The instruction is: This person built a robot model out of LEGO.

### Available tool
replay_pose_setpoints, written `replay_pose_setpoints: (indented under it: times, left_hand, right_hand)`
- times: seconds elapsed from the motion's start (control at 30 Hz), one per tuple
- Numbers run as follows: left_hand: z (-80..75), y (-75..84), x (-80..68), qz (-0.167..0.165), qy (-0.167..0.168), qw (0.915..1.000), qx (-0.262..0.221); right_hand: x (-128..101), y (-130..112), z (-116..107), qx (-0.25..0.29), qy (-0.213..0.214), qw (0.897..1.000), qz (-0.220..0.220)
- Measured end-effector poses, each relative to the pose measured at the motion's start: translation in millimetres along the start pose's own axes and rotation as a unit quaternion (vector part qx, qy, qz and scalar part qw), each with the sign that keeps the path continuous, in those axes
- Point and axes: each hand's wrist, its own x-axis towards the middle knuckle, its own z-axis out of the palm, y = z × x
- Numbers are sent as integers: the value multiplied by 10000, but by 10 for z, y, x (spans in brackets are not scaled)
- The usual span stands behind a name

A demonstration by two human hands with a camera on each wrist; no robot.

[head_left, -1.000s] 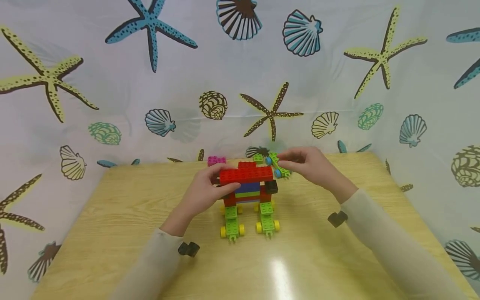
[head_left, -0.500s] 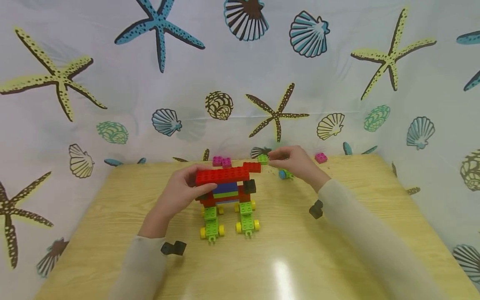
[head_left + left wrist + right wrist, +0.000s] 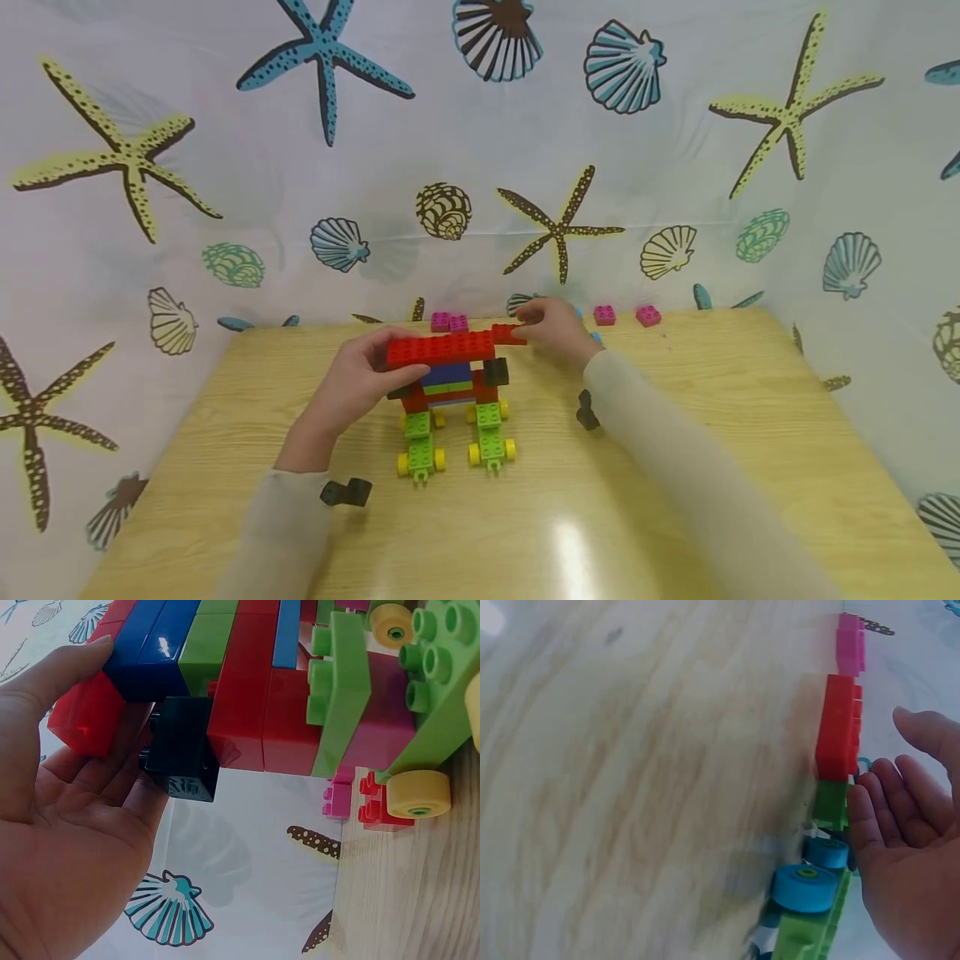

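My left hand (image 3: 348, 387) grips the long red beam (image 3: 442, 348) on top of a toy-brick build, thumb in front and fingers behind. Under the beam sit blue bricks (image 3: 150, 649), lime and red layers, and black bricks (image 3: 180, 746) at the sides. Two lime wheeled bases (image 3: 491, 437) with yellow wheels carry it. My right hand (image 3: 557, 331) is at the back, its fingertips close to a loose red brick (image 3: 834, 727). In the right wrist view its fingers extend loosely and hold nothing. A green brick (image 3: 830, 804) lies beside the red one, hidden by that hand in the head view.
A green base (image 3: 802, 934) with blue wheels (image 3: 805, 888) lies by the right hand. Several magenta bricks (image 3: 604, 315) line the back edge of the wooden table (image 3: 675, 400). Behind hangs a white cloth (image 3: 480, 142) printed with shells and starfish.
My left hand has shifted left with the build, mostly in the first half second. My right hand has moved left from the blue-wheeled base to the loose red brick, uncovering magenta bricks.
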Motion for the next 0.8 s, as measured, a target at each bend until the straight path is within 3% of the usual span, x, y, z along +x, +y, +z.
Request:
replay_pose_setpoints:
  times: [0.37, 0.8]
  left_hand:
    - [-2, 12, -7, 35, 5, 10000, -61]
    - [5, 35, -10, 57, -22, 10000, -20]
  right_hand:
    - [39, 32, 118, -389, 148, 9989, 204]
    - [19, 105, 80, -978, 139, 9941, 437]
